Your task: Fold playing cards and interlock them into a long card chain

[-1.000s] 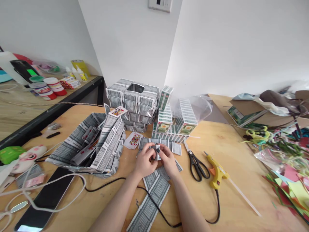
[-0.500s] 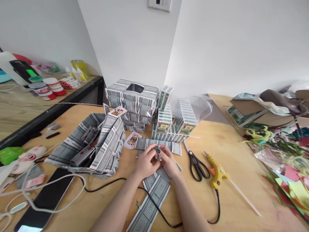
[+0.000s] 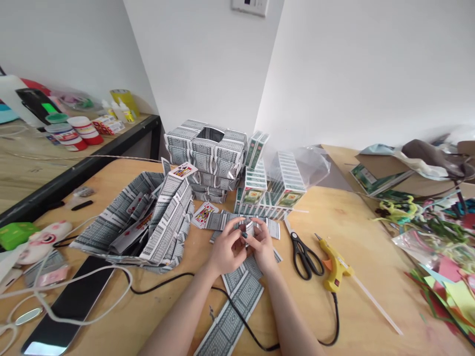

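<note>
My left hand [image 3: 227, 249] and my right hand [image 3: 261, 244] meet over the table, both with curled fingers pinching a small playing card [image 3: 251, 228]. Most of that card is hidden behind the fingers. Under and beyond the hands lies a strip of joined playing cards [image 3: 272, 228]. Another card strip [image 3: 233, 311] runs toward me between my forearms, with a black cable across it. Face-up cards [image 3: 205, 215] rest left of the hands. Farther left stands an open basket made of cards [image 3: 176, 225] with loose cards inside.
Black-handled scissors [image 3: 306, 257] and a yellow glue gun [image 3: 336, 267] with a glue stick lie at right. Behind are a card-covered box [image 3: 208, 153] and stacked card packs [image 3: 285, 178]. A phone [image 3: 70, 306] and white cable [image 3: 126, 291] are at left; coloured paper [image 3: 456, 287] sits far right.
The card between my fingers has turned, so a paler face shows now. My right fingers have shifted around it. The view has moved slightly; other things stay put.
</note>
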Tool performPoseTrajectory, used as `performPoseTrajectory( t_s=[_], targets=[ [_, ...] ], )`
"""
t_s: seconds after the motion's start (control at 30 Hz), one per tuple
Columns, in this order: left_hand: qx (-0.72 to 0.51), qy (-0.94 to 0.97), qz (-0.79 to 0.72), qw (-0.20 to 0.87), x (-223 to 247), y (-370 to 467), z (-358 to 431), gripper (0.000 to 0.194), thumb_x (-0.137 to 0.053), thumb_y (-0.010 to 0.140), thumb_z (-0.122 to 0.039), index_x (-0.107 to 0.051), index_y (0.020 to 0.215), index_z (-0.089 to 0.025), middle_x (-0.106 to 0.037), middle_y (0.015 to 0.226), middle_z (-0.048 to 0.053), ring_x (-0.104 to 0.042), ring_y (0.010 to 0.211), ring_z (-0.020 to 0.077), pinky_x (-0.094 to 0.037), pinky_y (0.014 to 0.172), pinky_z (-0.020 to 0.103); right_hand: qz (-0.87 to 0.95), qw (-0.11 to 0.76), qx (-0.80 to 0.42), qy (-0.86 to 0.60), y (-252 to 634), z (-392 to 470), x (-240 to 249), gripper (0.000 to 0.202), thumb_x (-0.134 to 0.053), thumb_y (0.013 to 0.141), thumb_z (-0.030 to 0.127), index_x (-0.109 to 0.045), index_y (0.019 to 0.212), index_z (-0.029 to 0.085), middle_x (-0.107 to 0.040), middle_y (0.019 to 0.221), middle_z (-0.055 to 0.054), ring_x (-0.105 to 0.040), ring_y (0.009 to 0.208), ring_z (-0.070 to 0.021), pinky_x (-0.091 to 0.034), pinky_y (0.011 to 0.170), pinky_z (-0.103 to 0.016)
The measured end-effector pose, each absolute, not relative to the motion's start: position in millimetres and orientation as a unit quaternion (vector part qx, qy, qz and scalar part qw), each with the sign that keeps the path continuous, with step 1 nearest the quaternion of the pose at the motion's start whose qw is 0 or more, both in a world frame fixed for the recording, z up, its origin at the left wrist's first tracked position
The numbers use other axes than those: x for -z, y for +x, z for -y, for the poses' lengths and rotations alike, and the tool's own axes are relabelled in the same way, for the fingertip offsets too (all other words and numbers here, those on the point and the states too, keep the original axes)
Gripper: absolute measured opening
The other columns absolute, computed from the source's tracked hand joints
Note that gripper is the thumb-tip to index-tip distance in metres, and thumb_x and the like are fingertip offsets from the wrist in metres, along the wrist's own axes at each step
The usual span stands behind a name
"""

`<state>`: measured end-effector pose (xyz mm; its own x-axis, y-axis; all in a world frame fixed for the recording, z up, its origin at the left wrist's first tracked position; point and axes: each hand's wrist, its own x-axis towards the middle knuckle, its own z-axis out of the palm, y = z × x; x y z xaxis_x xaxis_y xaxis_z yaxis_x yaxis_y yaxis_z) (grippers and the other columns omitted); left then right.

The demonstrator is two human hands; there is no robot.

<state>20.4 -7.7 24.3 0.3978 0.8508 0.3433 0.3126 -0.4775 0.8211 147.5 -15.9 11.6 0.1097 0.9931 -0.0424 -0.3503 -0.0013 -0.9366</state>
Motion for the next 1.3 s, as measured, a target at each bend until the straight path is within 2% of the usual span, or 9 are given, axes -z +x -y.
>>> performPoseTrajectory(
  t_s=[0.1, 0.23, 0.4, 0.5, 0.63, 0.8, 0.9, 1.03, 1.3],
  targets=[
    [-0.422, 0.709, -0.378, 0.42, -20.0, 18.5, 4.7, 0.004, -0.048, 0.069, -0.017, -0.048, 0.073, -0.016, -0.049, 0.1, 0.008, -0.053, 0.072, 0.0136, -0.046, 0.059, 0.027, 0.381, 0.624, -0.522, -0.439, 148.3, 16.2, -13.1, 0.051, -0.07, 0.06, 0.027, -0.046, 0.105, 0.027, -0.061, 0.082, 0.0, -0.056, 0.073, -0.0167, -0.044, 0.069, -0.031],
    [-0.424, 0.58, -0.37, 0.589, -17.2, 19.1, -1.3, 0.015, -0.04, 0.08, -0.032, -0.042, 0.076, -0.017, -0.047, 0.069, -0.001, -0.051, 0.061, 0.0107, -0.045, 0.053, 0.023, 0.428, 0.624, -0.499, -0.422, 148.6, 18.4, -14.1, 0.054, -0.073, 0.057, 0.024, -0.047, 0.104, 0.026, -0.058, 0.092, -0.002, -0.054, 0.082, -0.0192, -0.042, 0.074, -0.032],
    [-0.352, 0.479, -0.338, 0.73, -22.9, 15.1, -5.8, 0.023, -0.053, 0.073, -0.037, -0.043, 0.08, -0.018, -0.05, 0.074, -0.002, -0.053, 0.065, 0.0113, -0.048, 0.054, 0.025, 0.474, 0.602, -0.495, -0.409, 147.7, 20.8, -12.0, 0.05, -0.073, 0.058, 0.027, -0.048, 0.101, 0.026, -0.055, 0.095, -0.003, -0.052, 0.089, -0.0211, -0.042, 0.079, -0.035],
    [-0.316, 0.451, -0.324, 0.769, -25.2, 11.3, -8.3, 0.027, -0.059, 0.069, -0.036, -0.044, 0.08, -0.017, -0.052, 0.079, -0.001, -0.056, 0.07, 0.0132, -0.05, 0.059, 0.028, 0.486, 0.593, -0.496, -0.407, 147.0, 20.6, -11.9, 0.048, -0.071, 0.059, 0.027, -0.048, 0.102, 0.026, -0.055, 0.098, -0.004, -0.052, 0.091, -0.0214, -0.042, 0.081, -0.036],
    [-0.361, 0.48, -0.347, 0.72, -22.4, 10.8, -11.5, 0.029, -0.067, 0.063, -0.028, -0.045, 0.077, -0.016, -0.054, 0.075, -0.001, -0.056, 0.072, 0.0123, -0.048, 0.065, 0.026, 0.488, 0.596, -0.476, -0.425, 146.6, 20.8, -14.3, 0.058, -0.071, 0.06, 0.026, -0.046, 0.112, 0.027, -0.05, 0.115, -0.006, -0.048, 0.103, -0.0229, -0.042, 0.082, -0.035],
    [-0.458, 0.507, -0.355, 0.638, -13.2, 14.7, -11.5, 0.031, -0.067, 0.062, -0.021, -0.045, 0.083, -0.017, -0.058, 0.089, 0.003, -0.058, 0.084, 0.0146, -0.047, 0.079, 0.032, 0.451, 0.612, -0.526, -0.381, 151.7, 21.3, -15.5, 0.067, -0.066, 0.064, 0.031, -0.038, 0.125, 0.029, -0.039, 0.131, -0.005, -0.04, 0.115, -0.0238, -0.039, 0.09, -0.037],
    [-0.507, 0.547, -0.381, 0.546, -8.1, 15.9, -10.4, 0.033, -0.064, 0.064, -0.018, -0.045, 0.092, -0.018, -0.054, 0.106, 0.007, -0.055, 0.097, 0.0166, -0.045, 0.087, 0.035, 0.397, 0.627, -0.549, -0.385, 156.1, 19.1, -11.7, 0.06, -0.061, 0.069, 0.034, -0.041, 0.125, 0.027, -0.049, 0.123, -0.006, -0.048, 0.108, -0.0237, -0.04, 0.089, -0.04],
    [-0.493, 0.625, -0.411, 0.445, -5.5, 15.1, -8.6, 0.048, -0.06, 0.068, -0.016, -0.042, 0.112, -0.021, -0.047, 0.121, 0.008, -0.049, 0.109, 0.0187, -0.043, 0.092, 0.035, 0.375, 0.629, -0.514, -0.446, 156.3, 15.5, -8.6, 0.043, -0.06, 0.072, 0.034, -0.055, 0.112, 0.023, -0.059, 0.111, -0.006, -0.053, 0.102, -0.0235, -0.04, 0.089, -0.041],
    [-0.406, 0.739, -0.432, 0.32, -4.3, 10.1, -9.5, 0.052, -0.053, 0.072, -0.01, -0.042, 0.12, -0.026, -0.046, 0.125, 0.005, -0.045, 0.114, 0.0195, -0.044, 0.092, 0.036, 0.385, 0.606, -0.458, -0.524, 153.8, 11.5, -1.9, 0.029, -0.062, 0.069, 0.033, -0.064, 0.093, 0.016, -0.067, 0.092, -0.007, -0.061, 0.084, -0.0219, -0.046, 0.079, -0.037]
  ],
)
